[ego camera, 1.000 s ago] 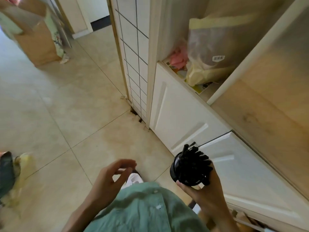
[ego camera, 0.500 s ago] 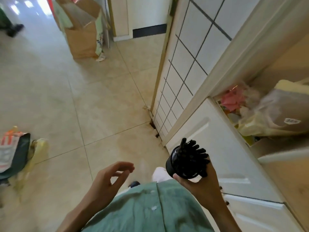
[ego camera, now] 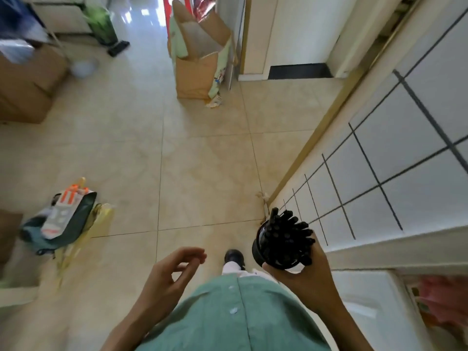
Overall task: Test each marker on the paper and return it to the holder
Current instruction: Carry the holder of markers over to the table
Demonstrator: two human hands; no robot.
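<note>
The person stands on a beige tiled floor, looking down over a green buttoned shirt. The right hand, at about 4 o'clock in the view, grips a round black holder from below, fingers and thumb curled around its base and side. The holder is tilted, its mouth facing up and toward the camera, and it is packed with black markers whose capped ends fan out of the opening. Holder and markers are held in the air above the floor, just beside the white panelled door with dark grid lines that runs along the 3 o'clock side.

The left hand, near 6 o'clock, holds nothing; its fingers hang loosely curled with the thumb near the forefinger, palm turned inward. It is well apart from the holder.

Between the two hands a dark shoe shows on the floor below a pale trouser leg. At 9 o'clock a dark green bag lies on the floor with an orange-and-white package on top. At 12 o'clock stands an open brown paper bag against a wall corner. At 10 o'clock sits a cardboard box, blurred. At 4 o'clock, past the right wrist, a white cabinet front shows, with something pink beside it, too blurred to tell.
</note>
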